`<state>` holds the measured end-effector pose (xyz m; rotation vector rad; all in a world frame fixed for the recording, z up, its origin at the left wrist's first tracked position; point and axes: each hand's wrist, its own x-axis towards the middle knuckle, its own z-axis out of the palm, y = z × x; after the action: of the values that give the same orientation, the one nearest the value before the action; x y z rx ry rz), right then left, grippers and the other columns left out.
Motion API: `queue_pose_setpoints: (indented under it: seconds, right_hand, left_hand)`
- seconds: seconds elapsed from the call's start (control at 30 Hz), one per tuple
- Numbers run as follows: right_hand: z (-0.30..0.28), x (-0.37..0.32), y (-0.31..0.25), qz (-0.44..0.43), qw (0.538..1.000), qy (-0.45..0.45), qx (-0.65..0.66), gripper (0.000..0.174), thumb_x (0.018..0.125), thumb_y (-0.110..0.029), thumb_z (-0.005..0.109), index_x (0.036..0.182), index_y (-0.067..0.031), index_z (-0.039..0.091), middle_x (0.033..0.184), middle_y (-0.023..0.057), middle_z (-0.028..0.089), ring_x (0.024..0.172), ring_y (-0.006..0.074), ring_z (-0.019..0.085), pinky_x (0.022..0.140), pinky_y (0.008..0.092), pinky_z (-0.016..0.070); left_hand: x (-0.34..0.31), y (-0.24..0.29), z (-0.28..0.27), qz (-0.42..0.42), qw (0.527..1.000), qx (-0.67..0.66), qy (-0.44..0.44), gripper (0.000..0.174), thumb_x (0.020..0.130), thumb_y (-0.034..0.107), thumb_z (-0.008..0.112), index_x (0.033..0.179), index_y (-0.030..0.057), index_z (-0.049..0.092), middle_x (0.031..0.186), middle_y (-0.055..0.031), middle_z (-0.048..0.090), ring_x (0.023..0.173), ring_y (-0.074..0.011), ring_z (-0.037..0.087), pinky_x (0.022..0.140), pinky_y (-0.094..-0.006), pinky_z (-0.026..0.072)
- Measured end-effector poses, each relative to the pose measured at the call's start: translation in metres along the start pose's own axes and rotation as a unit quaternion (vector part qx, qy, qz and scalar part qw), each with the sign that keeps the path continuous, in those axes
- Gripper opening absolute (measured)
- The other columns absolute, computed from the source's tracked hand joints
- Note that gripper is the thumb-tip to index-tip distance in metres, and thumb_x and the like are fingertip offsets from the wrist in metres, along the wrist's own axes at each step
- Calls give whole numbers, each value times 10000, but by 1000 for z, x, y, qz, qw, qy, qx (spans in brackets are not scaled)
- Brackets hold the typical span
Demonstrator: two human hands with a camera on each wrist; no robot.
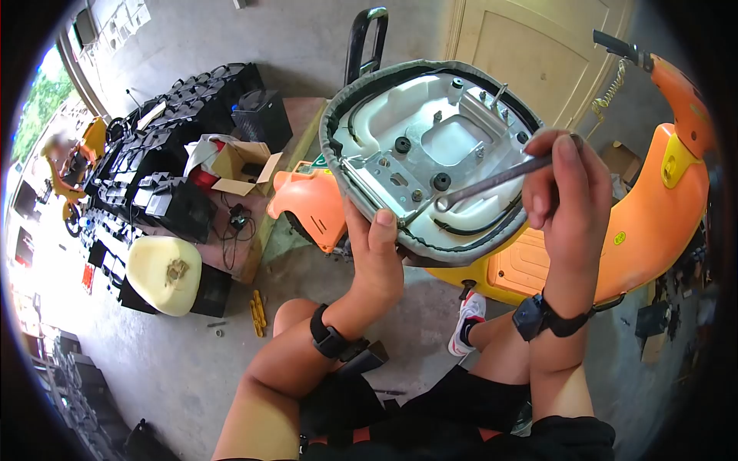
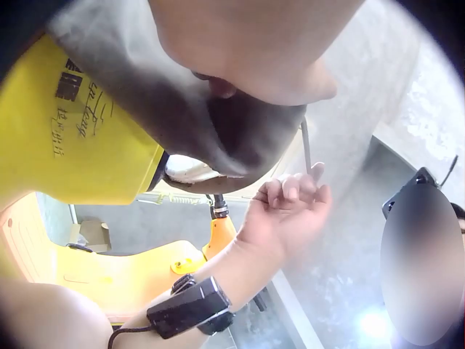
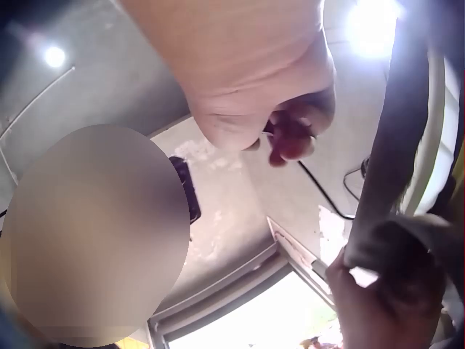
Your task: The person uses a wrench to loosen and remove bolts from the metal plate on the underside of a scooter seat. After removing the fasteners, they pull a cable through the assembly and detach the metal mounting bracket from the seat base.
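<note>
A scooter seat (image 1: 407,104) is held up with its underside facing the head camera, showing pale plastic, a metal bracket (image 1: 396,180), bolts and black rubber buffers. My left hand (image 1: 377,261) grips its near left rim, thumb over the edge and the other fingers mostly hidden behind. In my right hand (image 1: 573,192) is a long ring wrench (image 1: 500,181), pinched near its far end. The wrench's ring end overlaps the bracket's lower edge, close by a black buffer. From the left wrist, the seat's dark grey cover (image 2: 240,131) shows, with the right hand beyond it.
Behind the seat stands an orange and yellow scooter (image 1: 653,207). At left, black batteries (image 1: 169,200) and an opened carton (image 1: 238,165) sit on a low platform, near a cream seat-shaped foam piece (image 1: 163,273). A yellow tool (image 1: 257,313) lies on the floor.
</note>
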<state>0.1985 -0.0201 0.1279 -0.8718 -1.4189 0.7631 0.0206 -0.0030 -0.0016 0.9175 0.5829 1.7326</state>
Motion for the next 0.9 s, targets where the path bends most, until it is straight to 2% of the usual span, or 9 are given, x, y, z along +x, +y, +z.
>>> queue_pose_setpoints:
  seconds: [0.23, 0.4, 0.67, 0.73, 0.77, 0.83, 0.87, 0.9]
  right_hand:
    - [11, 28, 16, 25, 996, -74, -34, 372, 1071, -342, 577, 1166, -8, 711, 671, -25, 561, 553, 40, 474, 507, 193, 350]
    - [6, 33, 25, 86, 992, -91, 8, 430, 1082, -394, 533, 1178, -10, 699, 681, -45, 561, 527, 32, 490, 460, 194, 292]
    - [-8, 42, 39, 164, 982, -94, 30, 399, 1067, -384, 563, 1155, -17, 693, 704, -49, 568, 528, 32, 491, 454, 192, 281]
    - [-11, 44, 41, 227, 970, -69, 45, 347, 1053, -346, 596, 1139, -24, 693, 709, -44, 574, 541, 34, 502, 459, 194, 309]
    - [-11, 45, 42, 227, 970, -70, 45, 347, 1053, -346, 596, 1139, -24, 693, 709, -44, 574, 541, 34, 502, 459, 194, 309]
    - [-11, 46, 47, 214, 975, -58, -20, 307, 1027, -308, 643, 1132, -23, 685, 717, -37, 581, 566, 45, 535, 470, 196, 345]
    - [-9, 46, 47, 213, 975, -58, -18, 307, 1027, -308, 643, 1132, -23, 685, 717, -37, 581, 566, 45, 535, 470, 196, 345]
    - [-7, 46, 48, 199, 977, -55, -52, 309, 1011, -290, 667, 1147, -14, 679, 748, -20, 605, 591, 58, 568, 479, 201, 371]
  left_hand:
    - [2, -2, -9, -1, 1000, 22, -5, 860, 964, 470, 612, 1577, 47, 182, 1469, -142, 430, 1300, -235, 489, 1089, -375, 418]
    - [3, -3, -17, -21, 999, 31, -23, 935, 958, 501, 617, 1593, 9, 139, 1491, -153, 407, 1332, -239, 459, 1115, -385, 392]
    - [4, -2, -12, -33, 998, 44, -19, 951, 941, 531, 633, 1580, 3, 167, 1494, -170, 402, 1351, -252, 443, 1149, -398, 348]
    - [5, -4, -7, 13, 997, 67, 23, 775, 940, 567, 588, 1457, 32, 368, 1345, -141, 530, 1168, -203, 574, 950, -327, 499]
    - [5, -3, -8, 14, 997, 67, 23, 775, 940, 567, 588, 1457, 32, 368, 1345, -141, 530, 1168, -203, 574, 950, -327, 499]
    - [3, 3, -10, -20, 997, 68, -8, 887, 937, 566, 630, 1508, 5, 248, 1331, -139, 511, 1081, -175, 583, 782, -268, 537]
    - [3, 4, -9, -19, 997, 69, -9, 887, 937, 566, 630, 1508, 5, 248, 1331, -139, 511, 1081, -175, 583, 782, -268, 537]
    - [2, 5, -8, -27, 998, 64, -3, 878, 935, 570, 632, 1495, 8, 255, 1285, -129, 525, 981, -149, 589, 667, -240, 509]
